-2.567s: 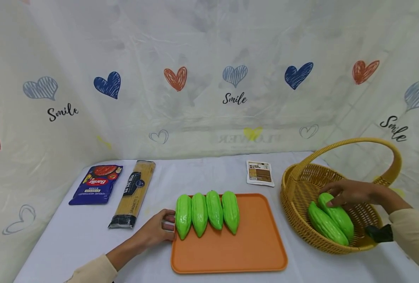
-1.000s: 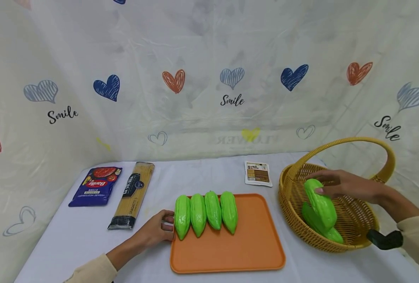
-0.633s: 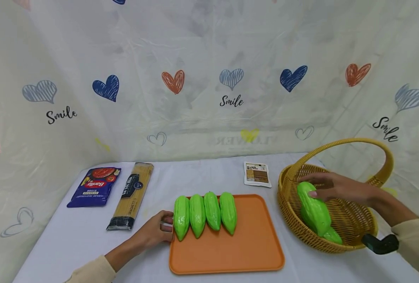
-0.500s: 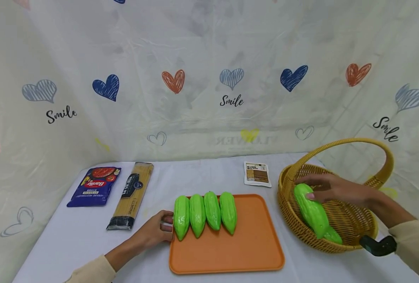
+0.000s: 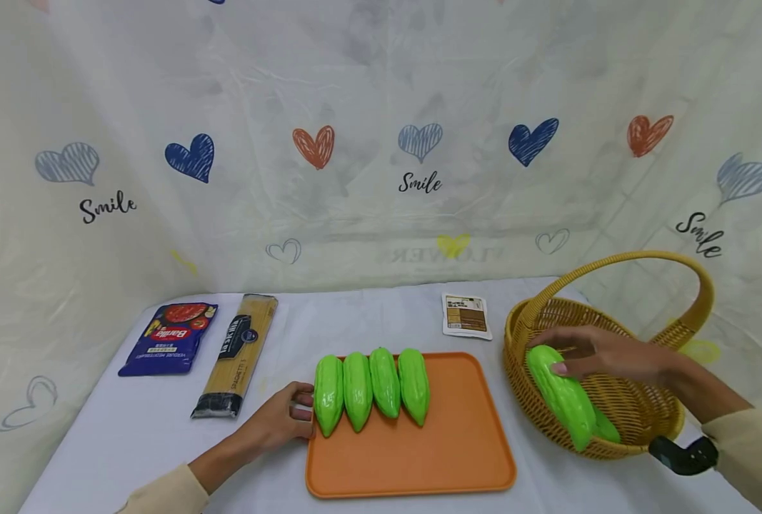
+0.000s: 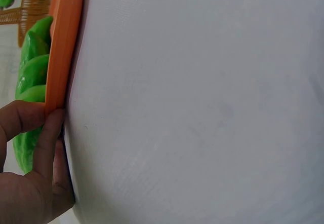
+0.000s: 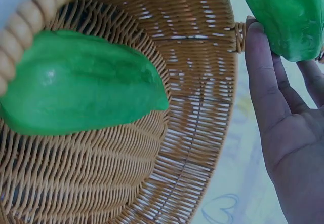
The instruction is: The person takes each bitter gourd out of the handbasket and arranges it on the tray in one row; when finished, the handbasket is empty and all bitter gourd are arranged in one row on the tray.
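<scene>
My right hand [image 5: 602, 353] holds a bright green, ridged bitter melon [image 5: 560, 396] over the near left side of the wicker basket [image 5: 650, 410]. In the right wrist view, fingers and thumb grip this melon [image 7: 288, 19] from below at the upper right. Another bitter melon [image 7: 86, 84] lies on the basket floor, mostly hidden in the head view. Several bitter melons [image 5: 358, 392] stand side by side along the upper left of the orange tray [image 5: 419, 460]. At the tray's left edge, my left hand [image 5: 279, 421] pinches the rim [image 6: 63, 46] between thumb and fingers.
A blue Barilla packet [image 5: 170, 339] and a spaghetti pack [image 5: 236, 357] lie on the left of the white cloth. A small white-and-brown packet [image 5: 466, 315] sits behind the tray. The basket's tall handle [image 5: 705, 285] arches over it.
My right hand has lifted a bitter melon off the one beneath it and shifted it left, towards the basket's near left rim. The left hand stays at the tray edge.
</scene>
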`<control>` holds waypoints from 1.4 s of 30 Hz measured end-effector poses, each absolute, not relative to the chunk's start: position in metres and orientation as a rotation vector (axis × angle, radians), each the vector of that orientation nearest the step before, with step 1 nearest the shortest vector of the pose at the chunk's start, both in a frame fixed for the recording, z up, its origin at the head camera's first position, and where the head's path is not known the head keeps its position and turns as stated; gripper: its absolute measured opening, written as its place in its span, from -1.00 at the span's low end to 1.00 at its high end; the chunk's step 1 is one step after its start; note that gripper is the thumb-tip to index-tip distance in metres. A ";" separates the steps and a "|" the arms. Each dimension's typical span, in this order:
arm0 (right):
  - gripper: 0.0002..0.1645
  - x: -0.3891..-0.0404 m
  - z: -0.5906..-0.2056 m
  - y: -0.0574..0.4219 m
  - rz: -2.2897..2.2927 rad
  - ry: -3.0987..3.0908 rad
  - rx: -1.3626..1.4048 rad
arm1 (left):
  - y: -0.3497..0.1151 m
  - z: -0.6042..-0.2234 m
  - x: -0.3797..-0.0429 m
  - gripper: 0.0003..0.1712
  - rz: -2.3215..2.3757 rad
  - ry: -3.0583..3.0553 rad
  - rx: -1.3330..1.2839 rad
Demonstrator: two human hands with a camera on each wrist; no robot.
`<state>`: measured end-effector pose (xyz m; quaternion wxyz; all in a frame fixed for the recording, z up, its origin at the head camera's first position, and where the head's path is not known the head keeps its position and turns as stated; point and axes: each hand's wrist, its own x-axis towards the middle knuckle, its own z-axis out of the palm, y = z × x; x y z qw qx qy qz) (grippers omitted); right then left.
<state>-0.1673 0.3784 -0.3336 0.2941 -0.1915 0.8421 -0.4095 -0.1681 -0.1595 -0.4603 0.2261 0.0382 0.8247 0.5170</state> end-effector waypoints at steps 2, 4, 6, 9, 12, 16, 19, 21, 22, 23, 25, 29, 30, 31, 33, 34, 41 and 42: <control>-0.42 -0.166 -0.334 0.376 -1.112 2.209 -0.519 | -0.160 -0.460 -0.168 -0.08 1.436 2.267 0.108; -0.41 -0.164 -0.334 0.373 -1.131 2.182 -0.536 | -0.160 -0.460 -0.168 -0.08 1.438 2.266 0.111; -0.41 -0.163 -0.335 0.369 -1.137 2.167 -0.555 | -0.160 -0.460 -0.168 -0.09 1.439 2.266 0.114; -0.41 -0.162 -0.335 0.363 -1.122 2.180 -0.573 | -0.160 -0.461 -0.168 -0.09 1.437 2.270 0.117; -0.39 -0.160 -0.337 0.357 -1.131 2.179 -0.577 | -0.160 -0.461 -0.168 -0.09 1.440 2.267 0.117; -0.41 -0.159 -0.338 0.349 -1.156 2.163 -0.565 | -0.160 -0.460 -0.167 -0.09 1.436 2.267 0.109; -0.44 -0.159 -0.338 0.342 -1.144 2.182 -0.554 | -0.160 -0.460 -0.167 -0.09 1.426 2.273 0.102; -0.46 -0.158 -0.338 0.339 -1.133 2.203 -0.551 | -0.160 -0.460 -0.167 -0.09 1.421 2.275 0.100; -0.46 -0.157 -0.339 0.337 -1.132 2.211 -0.550 | -0.160 -0.459 -0.167 -0.09 1.421 2.275 0.101; -0.46 -0.157 -0.339 0.335 -1.133 2.219 -0.538 | -0.160 -0.459 -0.167 -0.09 1.420 2.274 0.100; -0.46 -0.155 -0.339 0.332 -1.136 2.225 -0.517 | -0.160 -0.459 -0.167 -0.09 1.418 2.275 0.100; -0.47 -0.153 -0.340 0.324 -1.145 2.233 -0.495 | -0.160 -0.458 -0.167 -0.10 1.414 2.282 0.094; -0.47 -0.152 -0.340 0.321 -1.146 2.236 -0.500 | -0.160 -0.458 -0.167 -0.10 1.414 2.283 0.094; -0.46 -0.152 -0.341 0.319 -1.152 2.238 -0.511 | -0.160 -0.458 -0.167 -0.10 1.414 2.282 0.093; -0.45 -0.152 -0.343 0.314 -1.156 2.254 -0.531 | -0.161 -0.459 -0.167 -0.10 1.416 2.277 0.096; -0.44 -0.152 -0.344 0.311 -1.159 2.257 -0.541 | -0.161 -0.459 -0.168 -0.10 1.415 2.275 0.095; -0.39 -0.157 -0.357 0.292 -1.188 2.296 -0.593 | -0.160 -0.459 -0.169 -0.09 1.403 2.282 0.094; -0.39 -0.158 -0.359 0.289 -1.193 2.297 -0.580 | -0.159 -0.459 -0.169 -0.09 1.402 2.283 0.095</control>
